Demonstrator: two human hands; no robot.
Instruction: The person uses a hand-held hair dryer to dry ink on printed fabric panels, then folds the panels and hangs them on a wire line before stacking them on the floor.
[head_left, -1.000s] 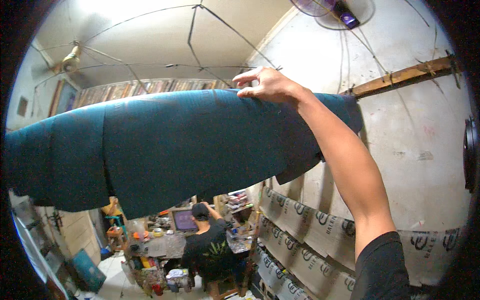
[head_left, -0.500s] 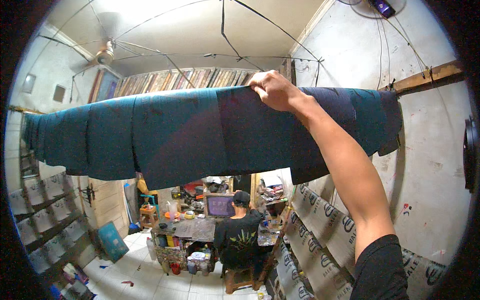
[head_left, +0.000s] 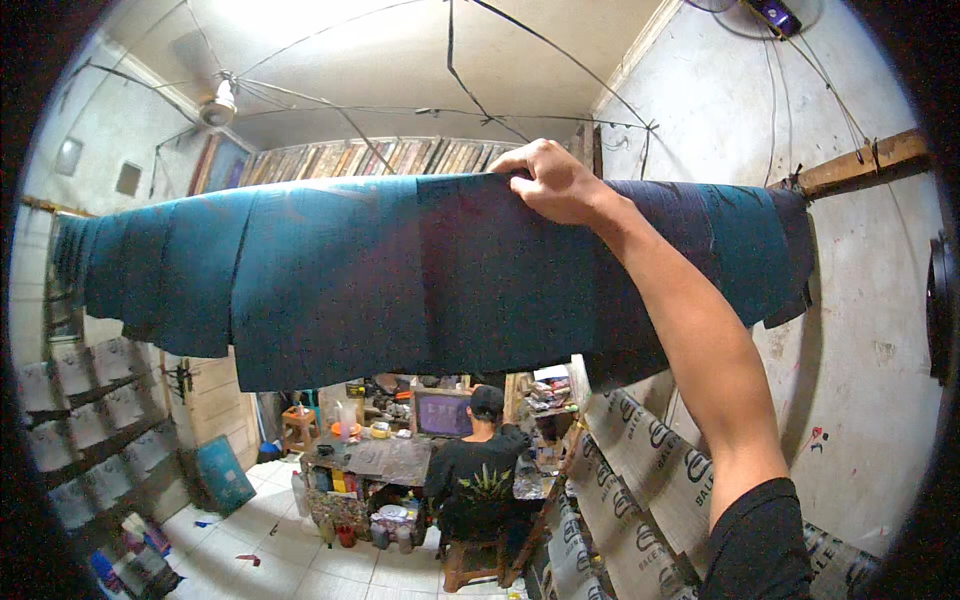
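My right hand (head_left: 553, 182) is raised at the top edge of a long row of dark teal and purplish cloth panels (head_left: 330, 285). Its index finger lies along that edge, the thumb sits lower on the near side, and the cloth is between them. The other fingers are curled. The panels hang overlapping across the whole view, folded over a support that they hide. My bare forearm comes up from the lower right, out of a black sleeve. My left hand is out of sight.
Grey printed sheets (head_left: 640, 470) hang in tiers at lower right, pale ones (head_left: 85, 400) at left. Beyond, a person in black (head_left: 480, 480) sits at a cluttered worktable (head_left: 375, 460). A wooden beam (head_left: 862, 165) juts from the right wall; cords cross the ceiling.
The large middle panel has shifted left, and its lower edge hangs a little lower. My index finger has straightened along the top edge, while the hand stays at nearly the same spot.
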